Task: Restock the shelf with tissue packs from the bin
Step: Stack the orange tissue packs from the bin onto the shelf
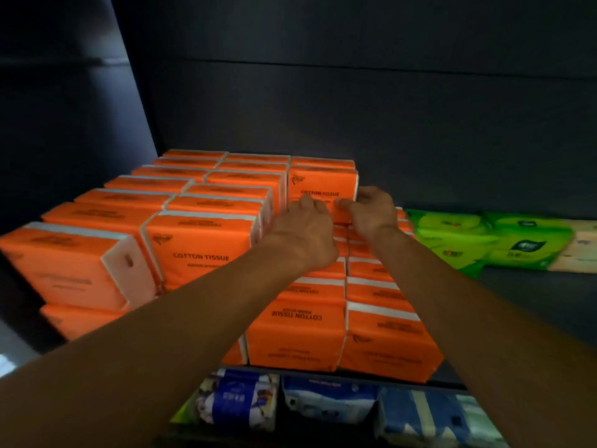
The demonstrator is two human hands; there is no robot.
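Several orange "COTTON TISSUE" packs fill the dark shelf (533,305), stacked two layers high on the left and one layer at the front right. Both my arms reach in to one orange pack (323,185) standing on the upper layer at the back right. My left hand (302,229) has curled fingers on the pack's front face, near its lower left. My right hand (371,210) grips its lower right corner, thumb on the front and fingers round the side. The bin is out of view.
Green tissue packs (478,240) and a pale pack (578,250) lie on the same shelf to the right. Bare dark shelf shows in front of them. Blue and white packs (329,399) sit on the shelf below. A dark side panel (64,124) closes off the left.
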